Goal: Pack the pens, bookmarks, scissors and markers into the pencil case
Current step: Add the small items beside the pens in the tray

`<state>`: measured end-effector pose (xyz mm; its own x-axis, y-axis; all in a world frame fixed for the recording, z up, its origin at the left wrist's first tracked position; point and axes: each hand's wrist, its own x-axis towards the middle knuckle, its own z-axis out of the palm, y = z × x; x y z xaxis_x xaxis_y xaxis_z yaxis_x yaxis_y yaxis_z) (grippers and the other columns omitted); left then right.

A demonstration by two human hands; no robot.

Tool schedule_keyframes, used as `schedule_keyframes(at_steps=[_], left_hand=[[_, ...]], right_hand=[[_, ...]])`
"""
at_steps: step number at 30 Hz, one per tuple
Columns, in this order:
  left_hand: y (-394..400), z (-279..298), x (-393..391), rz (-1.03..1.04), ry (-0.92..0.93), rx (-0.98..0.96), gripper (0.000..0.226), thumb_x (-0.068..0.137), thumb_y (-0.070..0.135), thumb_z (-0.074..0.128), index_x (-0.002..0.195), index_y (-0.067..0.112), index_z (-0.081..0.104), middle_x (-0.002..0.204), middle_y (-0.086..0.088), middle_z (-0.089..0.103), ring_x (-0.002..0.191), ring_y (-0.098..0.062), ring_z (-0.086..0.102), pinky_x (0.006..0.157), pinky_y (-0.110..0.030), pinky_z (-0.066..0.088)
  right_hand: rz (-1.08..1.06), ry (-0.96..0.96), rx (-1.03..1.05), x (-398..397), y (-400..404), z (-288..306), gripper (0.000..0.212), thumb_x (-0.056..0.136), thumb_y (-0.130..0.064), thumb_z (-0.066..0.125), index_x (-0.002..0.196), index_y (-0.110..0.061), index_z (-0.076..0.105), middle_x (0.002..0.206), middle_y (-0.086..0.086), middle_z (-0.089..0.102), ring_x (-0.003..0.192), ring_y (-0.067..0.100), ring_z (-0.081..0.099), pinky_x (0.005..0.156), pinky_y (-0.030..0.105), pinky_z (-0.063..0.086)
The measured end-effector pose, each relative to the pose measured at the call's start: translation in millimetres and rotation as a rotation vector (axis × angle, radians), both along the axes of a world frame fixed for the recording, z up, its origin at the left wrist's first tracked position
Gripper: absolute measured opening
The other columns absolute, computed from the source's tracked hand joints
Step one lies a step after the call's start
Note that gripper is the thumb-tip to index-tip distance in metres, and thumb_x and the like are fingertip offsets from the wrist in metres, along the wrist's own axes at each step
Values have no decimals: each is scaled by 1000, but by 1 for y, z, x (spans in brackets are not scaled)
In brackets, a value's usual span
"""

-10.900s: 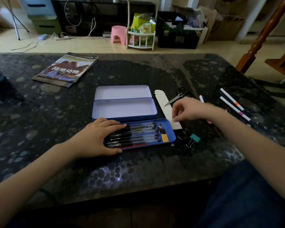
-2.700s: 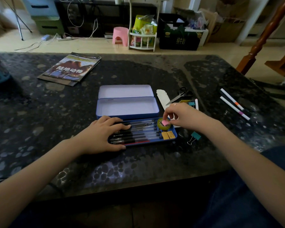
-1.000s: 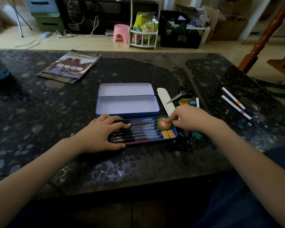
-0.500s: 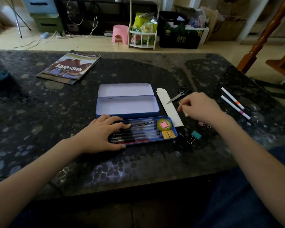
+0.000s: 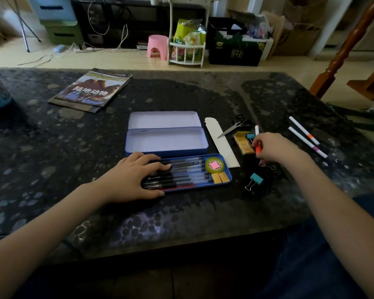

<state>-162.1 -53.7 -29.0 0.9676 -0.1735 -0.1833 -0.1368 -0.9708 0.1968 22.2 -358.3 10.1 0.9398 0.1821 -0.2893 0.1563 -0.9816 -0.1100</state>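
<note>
The blue pencil case [image 5: 166, 141] lies open with its lid [image 5: 163, 119] folded back. Its inner tray [image 5: 227, 182] sits in front, filled with several pens [image 5: 181, 173], a tape roll [image 5: 215, 165] and yellow blocks. My left hand [image 5: 136, 178] lies flat on the pens at the tray's left end. My right hand [image 5: 274, 147] pinches the orange end of a white marker [image 5: 257, 129] that lies on the table. The white bookmark [image 5: 221, 143] and the scissors [image 5: 235, 126] lie right of the case. Two more markers [image 5: 306, 137] lie farther right.
A yellow strip of blocks [image 5: 243, 143] and a small teal clip [image 5: 250, 135] lie by my right hand, and a teal binder clip [image 5: 255, 180] lies nearer me. A magazine [image 5: 91, 89] sits far left. The table's front edge [image 5: 181, 244] is close to me.
My right hand left the tape roll in the tray and moved right, past the bookmark, and its fingers have closed on the orange marker. My left hand has stayed on the pens.
</note>
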Motion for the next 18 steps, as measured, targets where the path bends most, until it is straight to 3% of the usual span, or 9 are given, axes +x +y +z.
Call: schedule_keyframes(at_steps=[8, 12, 15, 18], left_hand=[[1, 2, 0, 16, 16, -43, 93, 54, 94, 19, 137, 52, 26, 148, 15, 25, 131, -9, 22, 111, -39, 27], [0, 2, -1, 23, 9, -78, 90, 58, 90, 28, 139, 52, 20, 145, 16, 28, 130, -7, 24, 110, -37, 28], [-1, 3, -2, 45, -14, -106, 97, 57, 89, 32, 142, 46, 15, 144, 15, 33, 130, -8, 26, 110, -36, 28], [-3, 7, -2, 41, 2, -103, 99, 59, 83, 43, 144, 42, 15, 137, 20, 33, 129, -5, 26, 109, -34, 27]], right_hand=[[-5, -2, -4, 2, 0, -3, 37, 83, -9, 65, 115, -25, 58, 106, 6, 62, 92, 22, 65, 86, 44, 54], [37, -119, 7, -5, 5, 2, 34, 86, -11, 60, 115, -28, 58, 118, 8, 56, 99, 27, 62, 85, 47, 54], [246, -230, 130, -17, 17, 3, 35, 89, -22, 59, 124, -29, 56, 128, 4, 51, 112, 23, 55, 93, 44, 49], [511, -49, 321, -41, 39, 1, 55, 88, -46, 58, 139, -31, 42, 143, -4, 44, 130, 14, 41, 106, 33, 36]])
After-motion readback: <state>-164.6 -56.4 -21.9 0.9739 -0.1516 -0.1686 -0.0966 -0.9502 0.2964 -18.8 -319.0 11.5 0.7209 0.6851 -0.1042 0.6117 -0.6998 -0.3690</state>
